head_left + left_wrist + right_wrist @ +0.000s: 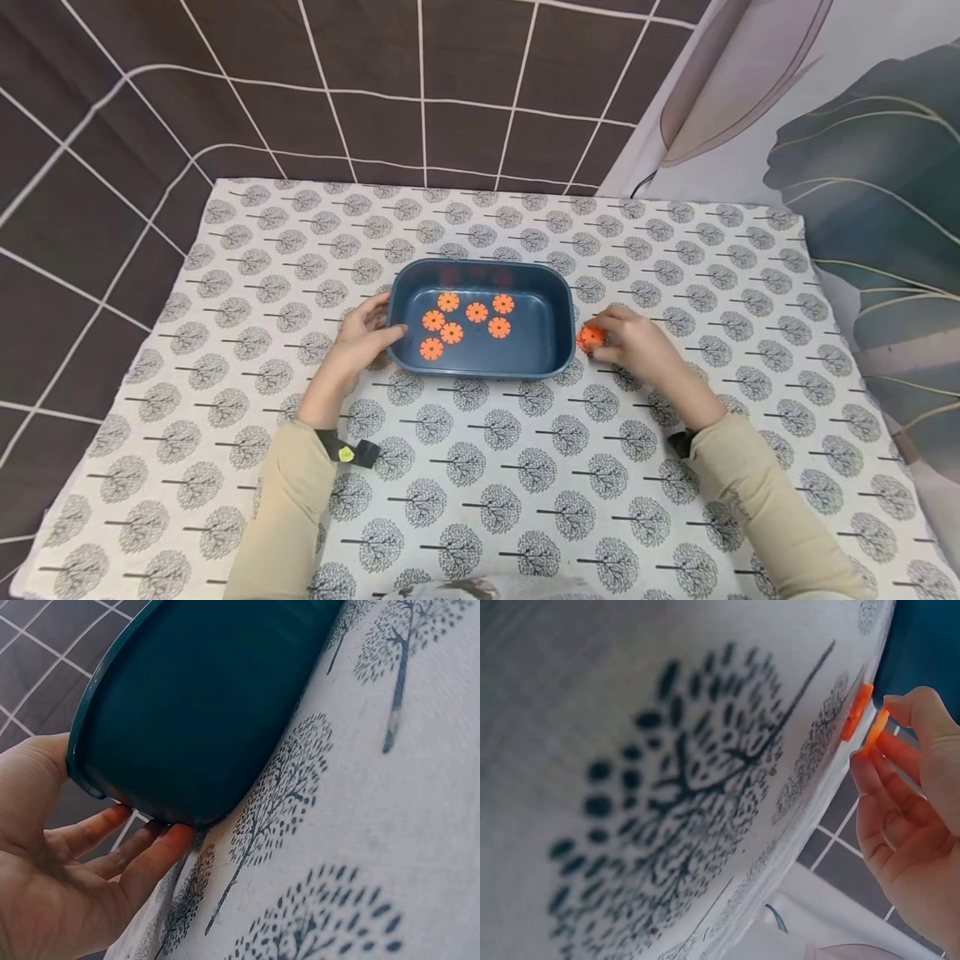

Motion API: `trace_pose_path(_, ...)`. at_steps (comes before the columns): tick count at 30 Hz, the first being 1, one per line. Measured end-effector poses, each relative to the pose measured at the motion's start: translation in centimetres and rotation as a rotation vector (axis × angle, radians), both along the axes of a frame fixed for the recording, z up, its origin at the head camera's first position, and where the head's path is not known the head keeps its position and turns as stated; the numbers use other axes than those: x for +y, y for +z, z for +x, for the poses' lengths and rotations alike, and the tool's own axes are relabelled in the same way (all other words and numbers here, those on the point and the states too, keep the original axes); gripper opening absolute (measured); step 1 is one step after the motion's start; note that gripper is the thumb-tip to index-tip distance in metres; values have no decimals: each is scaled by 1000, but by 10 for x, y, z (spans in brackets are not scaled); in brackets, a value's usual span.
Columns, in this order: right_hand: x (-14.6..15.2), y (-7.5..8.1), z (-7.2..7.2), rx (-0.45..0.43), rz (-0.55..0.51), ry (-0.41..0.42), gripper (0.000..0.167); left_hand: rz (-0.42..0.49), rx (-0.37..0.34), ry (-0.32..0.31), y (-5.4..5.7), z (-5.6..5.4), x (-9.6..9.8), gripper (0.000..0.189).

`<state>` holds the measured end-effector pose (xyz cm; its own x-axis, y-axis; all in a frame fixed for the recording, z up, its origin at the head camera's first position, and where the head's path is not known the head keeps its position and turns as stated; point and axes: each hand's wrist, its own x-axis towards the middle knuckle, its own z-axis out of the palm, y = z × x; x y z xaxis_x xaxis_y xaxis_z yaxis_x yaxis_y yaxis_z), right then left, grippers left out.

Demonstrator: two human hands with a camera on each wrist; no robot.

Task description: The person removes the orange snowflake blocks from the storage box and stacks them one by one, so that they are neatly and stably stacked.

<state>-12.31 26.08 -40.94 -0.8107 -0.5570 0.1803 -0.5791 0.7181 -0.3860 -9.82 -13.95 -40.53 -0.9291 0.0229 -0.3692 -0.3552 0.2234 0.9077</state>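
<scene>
A dark blue rectangular tub (525,350) stands on the cloth, with several flat orange notched discs (476,312) lying inside, mostly toward its left half. My left hand (352,342) grips the tub's left end, thumb over the rim and fingers against the outer wall, as the left wrist view also shows. Just outside the tub's right end, my right hand (641,342) pinches an orange disc (875,731) between thumb and fingers. A second piece of orange (856,712) lies on the cloth right beside it; whether it is one disc or several stacked, I cannot tell.
A white cloth (495,483) printed with grey trees covers the table. Behind and to the left hangs a dark curtain (472,50) with white grid lines. A pale fabric with large leaf shapes (877,167) hangs at the right.
</scene>
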Motion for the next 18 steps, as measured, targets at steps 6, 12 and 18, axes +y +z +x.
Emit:
trace_pose_path(6,-3,-1,0,42,29,5,41,-2,6,2,1,-1,0,71)
trace_pose_path(12,-3,-3,0,74,47,1,42,7,10,-1,1,-1,0,71)
trace_pose_path(18,-4,-5,0,58,76,-10,42,13,0,8,1,0,0,71)
